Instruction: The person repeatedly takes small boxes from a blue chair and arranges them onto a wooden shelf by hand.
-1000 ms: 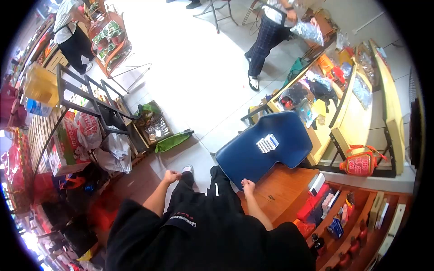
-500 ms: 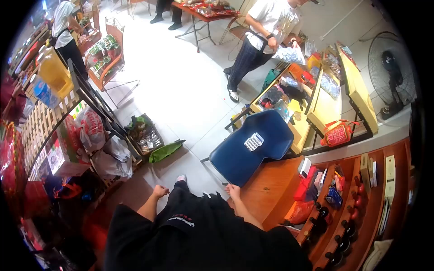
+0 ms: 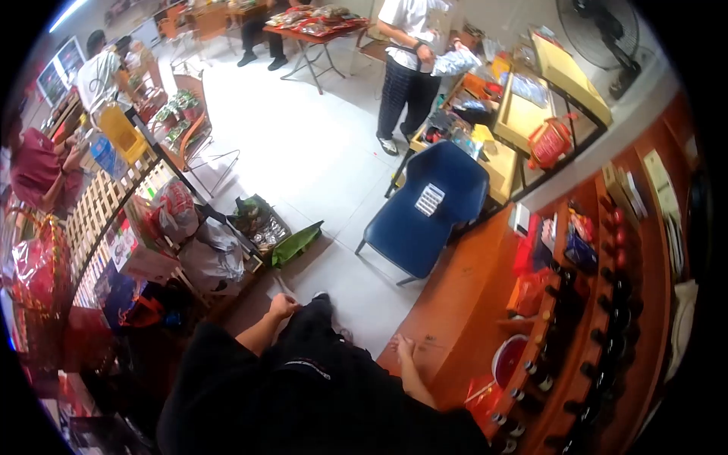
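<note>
My left hand (image 3: 283,305) is closed in front of my left thigh, fingers curled. A thin pale strip shows just above it, and I cannot tell whether the hand holds it. Beside the wooden counter (image 3: 453,299), my right hand (image 3: 405,348) has its fingers bent; what they hold, if anything, is hidden. Ahead of my right hand stands a blue chair (image 3: 402,239), with a white tray-like pack of small pieces (image 3: 430,199) on its seat.
To the left, a slatted shelf (image 3: 95,199) bears plastic bags (image 3: 212,256) and a yellow jug (image 3: 123,133). A crate (image 3: 260,222) and a green leaf-like item (image 3: 297,243) lie on the floor. Bottles (image 3: 618,315) line the right shelf. A person (image 3: 409,68) stands beyond the chair.
The view has shifted forward and turned. My right hand has moved away from the blue chair's edge to beside the counter. The dark thin thing it pinched no longer shows.
</note>
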{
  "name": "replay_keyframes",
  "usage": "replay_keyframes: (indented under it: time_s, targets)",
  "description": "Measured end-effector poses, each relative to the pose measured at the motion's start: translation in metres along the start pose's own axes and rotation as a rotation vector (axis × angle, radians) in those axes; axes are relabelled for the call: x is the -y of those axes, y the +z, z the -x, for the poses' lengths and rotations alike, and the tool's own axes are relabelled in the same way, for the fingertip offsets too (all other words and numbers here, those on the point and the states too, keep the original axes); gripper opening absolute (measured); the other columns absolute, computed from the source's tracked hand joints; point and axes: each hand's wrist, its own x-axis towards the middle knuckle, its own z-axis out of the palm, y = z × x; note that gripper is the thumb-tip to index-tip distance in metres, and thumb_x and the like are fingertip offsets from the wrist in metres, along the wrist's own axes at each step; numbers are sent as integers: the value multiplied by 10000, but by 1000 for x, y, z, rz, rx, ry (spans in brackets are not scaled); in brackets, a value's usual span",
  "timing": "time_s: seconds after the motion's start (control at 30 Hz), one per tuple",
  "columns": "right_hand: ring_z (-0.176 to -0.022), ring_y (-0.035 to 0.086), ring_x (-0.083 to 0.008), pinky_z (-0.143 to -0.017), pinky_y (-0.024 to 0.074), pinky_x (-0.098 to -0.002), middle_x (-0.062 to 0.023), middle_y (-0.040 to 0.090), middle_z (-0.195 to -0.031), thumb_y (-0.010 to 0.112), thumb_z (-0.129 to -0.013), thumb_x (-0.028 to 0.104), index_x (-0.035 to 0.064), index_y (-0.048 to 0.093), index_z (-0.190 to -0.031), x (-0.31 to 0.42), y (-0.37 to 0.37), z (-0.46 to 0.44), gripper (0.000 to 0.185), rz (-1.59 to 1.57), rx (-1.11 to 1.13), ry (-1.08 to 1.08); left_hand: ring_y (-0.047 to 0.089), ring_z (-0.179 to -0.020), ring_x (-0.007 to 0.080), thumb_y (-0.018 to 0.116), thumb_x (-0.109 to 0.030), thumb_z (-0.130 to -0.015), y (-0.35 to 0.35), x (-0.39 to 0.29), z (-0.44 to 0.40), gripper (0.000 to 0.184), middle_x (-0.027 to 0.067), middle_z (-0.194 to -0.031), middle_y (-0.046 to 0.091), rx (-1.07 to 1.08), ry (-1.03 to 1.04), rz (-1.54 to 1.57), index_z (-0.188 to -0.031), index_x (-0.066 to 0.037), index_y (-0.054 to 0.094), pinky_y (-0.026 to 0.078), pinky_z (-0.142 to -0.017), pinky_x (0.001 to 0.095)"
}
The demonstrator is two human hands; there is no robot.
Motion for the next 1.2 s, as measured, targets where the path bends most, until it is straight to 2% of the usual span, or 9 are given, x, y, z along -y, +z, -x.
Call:
replay_keyframes:
  time_s: [0.23,0.47,0.67,0.83,0.87,0.93,1.0,1.07,1.2]
  targets:
    - [-554,570,-204,-503,457,-332,-110,643,-757,511,-945,259,5,608,-958,-133,-31,144,272,-468,-417,237,658,-613,186,637,-202,-737,12,24,-17,191,71,-673,693,231,113,-42,-745,-38,735,537,-639,313]
    - [-567,570,-197,-502,449,-312,-102,639,-768,505,-945,270,13,605,-984,-227,-2,257,279,-557,-470,219,651,-562,175,651,-221,-703,30,37,1,224,85,-598,665,331,161,-65,-690,-5,709,542,-641,308]
    - [-575,572,-187,-493,442,-290,-104,633,-751,517,-930,241,36,612,-967,-246,44,370,230,-452,-675,266,609,-469,188,698,-131,-676,22,151,75,184,120,-588,634,423,-82,59,-731,40,663,515,-478,322]
    - [-556,568,-179,-458,430,-302,-112,619,-730,539,-912,181,6,611,-923,-252,51,423,190,-369,-781,226,585,-453,188,743,-108,-719,-30,249,127,172,113,-599,626,557,45,-384,-689,32,647,465,-401,306]
    - [-547,564,-176,-453,429,-303,-110,607,-716,543,-908,173,-8,609,-912,-255,50,430,193,-462,-809,211,592,-468,193,718,-71,-753,-33,275,129,138,126,-611,627,495,-366,32,-703,36,647,476,-404,308]
    - [-539,560,-173,-448,429,-304,-108,596,-702,547,-903,164,-22,607,-900,-261,55,455,196,-609,-892,198,601,-485,213,676,-28,-775,-45,318,111,109,137,-610,611,795,-451,271,-735,66,637,489,-409,314]
    - [-522,548,-170,-439,420,-283,-100,577,-681,550,-896,157,-13,608,-893,-270,58,475,179,-520,-757,8,621,-529,241,652,-18,-789,-57,316,107,104,161,-657,625,848,-773,596,-812,78,621,495,-417,318]
    - [-514,542,-163,-436,416,-276,-99,578,-681,556,-892,161,-7,613,-891,-275,71,486,177,-673,-842,10,623,-537,246,640,1,-780,-32,303,93,91,172,-665,622,817,-308,-140,-826,64,594,494,-417,315]
    - [-506,537,-142,-432,417,-256,-89,589,-683,565,-894,188,9,630,-879,-293,76,506,191,-666,-859,165,627,-539,254,637,4,-776,-10,244,104,86,175,-654,612,679,-216,-179,-817,47,574,497,-418,318]
